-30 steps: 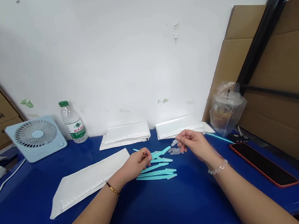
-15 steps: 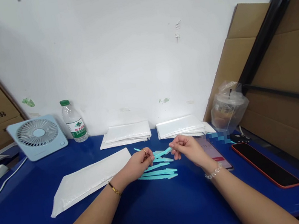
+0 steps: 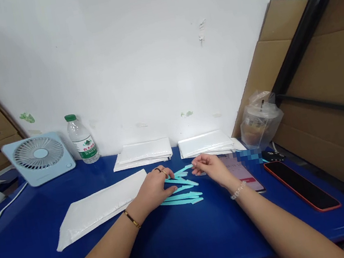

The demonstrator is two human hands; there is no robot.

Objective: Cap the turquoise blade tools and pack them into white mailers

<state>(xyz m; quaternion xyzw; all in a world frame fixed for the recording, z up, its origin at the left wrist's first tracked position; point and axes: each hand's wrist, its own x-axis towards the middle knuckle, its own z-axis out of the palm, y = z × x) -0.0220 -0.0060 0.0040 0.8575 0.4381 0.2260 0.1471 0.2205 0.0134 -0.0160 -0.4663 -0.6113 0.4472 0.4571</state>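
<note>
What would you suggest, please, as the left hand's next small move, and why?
Perhaps close the left hand on one of the turquoise sticks: its thumb and fingers stand parted over them, while the right hand is at one stick's tip.

Head-worn camera looks forward (tilted down) over the blue table (image 3: 191,244)

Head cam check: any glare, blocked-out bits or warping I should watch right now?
Head view: fairly even lighting; only soft sheen on the blue table; head view: pixelation covers the top corner of the lit phone; head view: wide-angle stretch seems to lengthen the forearms; head view: detail at the right hand and turquoise razors looks soft.
</note>
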